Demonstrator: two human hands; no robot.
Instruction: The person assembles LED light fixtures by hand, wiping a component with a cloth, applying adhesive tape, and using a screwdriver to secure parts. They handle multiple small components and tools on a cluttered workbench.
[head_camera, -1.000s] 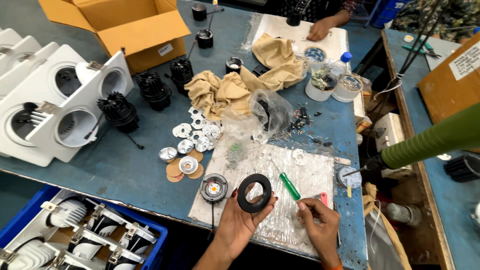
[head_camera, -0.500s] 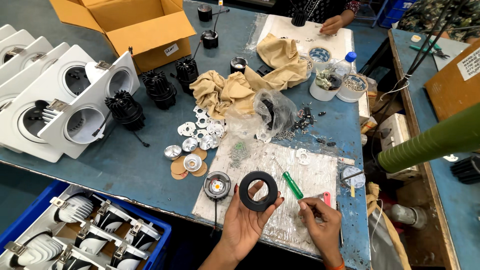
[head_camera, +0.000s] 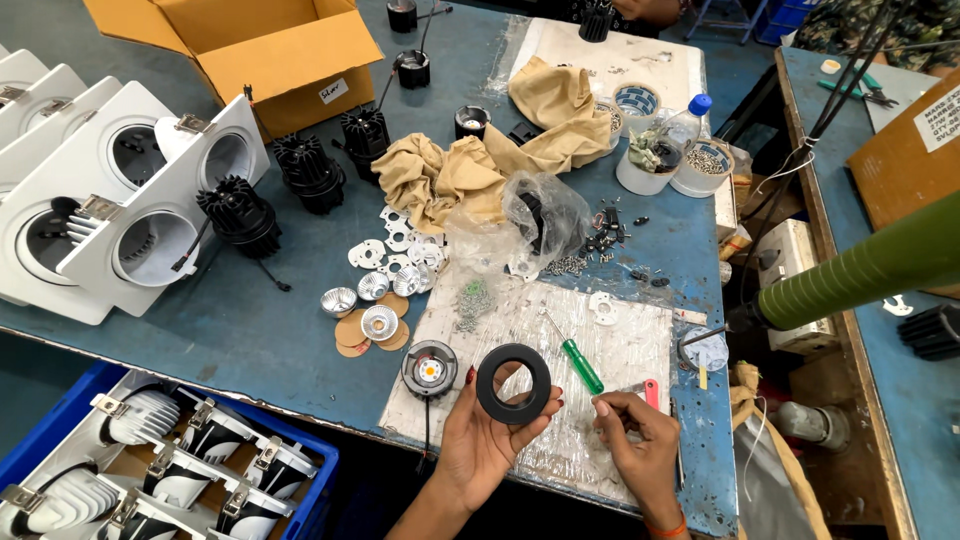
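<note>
Since the earlier frames the hands have barely shifted; the view has drifted a little, and the black ring (head_camera: 513, 383) remains raised in the same grasp over the near edge of the plastic-covered mat (head_camera: 620, 345).

Left hand (head_camera: 480, 440): forearm entering from 6 o'clock, palm up and turned toward the camera, fingers curled around the ring's lower rim, thumb at its 9 o'clock side. The ring stands tilted, its opening facing upward, clear of the mat.

Right hand (head_camera: 630, 435): at 3 o'clock of the ring and just apart from it, wrist bent, an orange band at the wrist. Thumb and forefinger are pressed together as if pinching something very small; what lies between them cannot be told.

Surroundings: a green-handled screwdriver (head_camera: 575, 358) lies on the mat at 2 o'clock of the ring, its tip pointing toward 11 o'clock. A round lamp module (head_camera: 430, 369) with a yellow centre sits at 9 o'clock of the ring, just beside the left thumb. A small red tool (head_camera: 651, 391) lies at 12 o'clock of the right hand. Silver reflector cups (head_camera: 372, 300) and brown discs lie on the blue table (head_camera: 250, 330) at 10 o'clock.
</note>
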